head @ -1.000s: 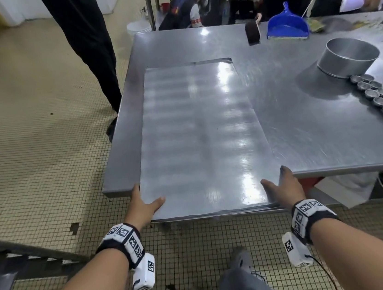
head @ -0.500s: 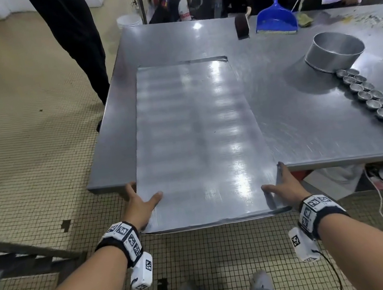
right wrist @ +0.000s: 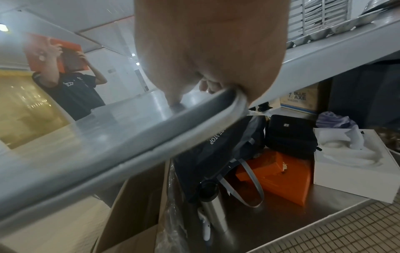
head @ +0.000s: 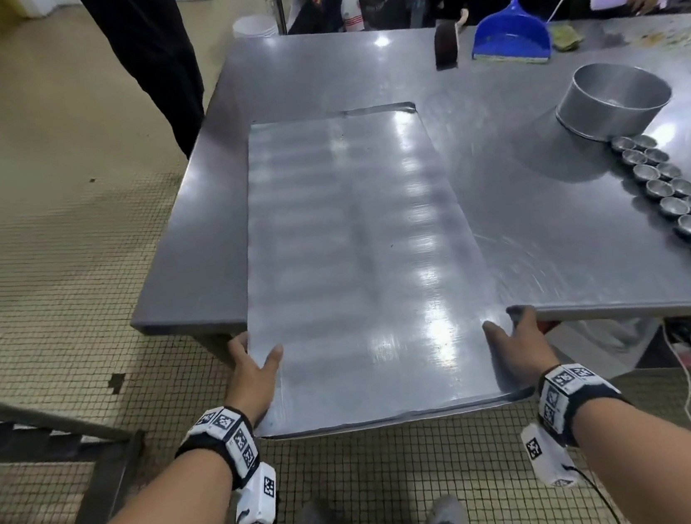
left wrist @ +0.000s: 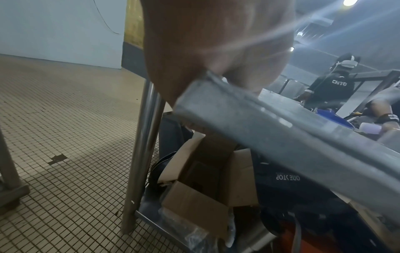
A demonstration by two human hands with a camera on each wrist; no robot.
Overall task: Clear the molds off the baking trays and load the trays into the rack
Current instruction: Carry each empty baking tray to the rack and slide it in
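Observation:
A long bare baking tray (head: 356, 260) lies lengthwise on the steel table (head: 312, 74), its near end sticking out past the table's front edge. My left hand (head: 253, 377) grips the tray's near left corner, thumb on top. My right hand (head: 520, 349) grips the near right corner the same way. In the left wrist view the tray's edge (left wrist: 270, 130) runs under my fingers; in the right wrist view its rounded corner (right wrist: 236, 109) sits in my grip. Several small round molds (head: 675, 195) stand in a double row at the table's right.
A round metal pan (head: 614, 104) sits beyond the molds. A blue dustpan (head: 511, 32) and a dark brush (head: 445, 42) lie at the far edge. A person in black (head: 148, 55) stands at the table's left; others work behind. Boxes and bags (right wrist: 281, 171) fill the shelf underneath.
The tray has slid toward me, so more of its near end overhangs the table's front edge. Both hands keep their hold on the corners and have drawn back with it.

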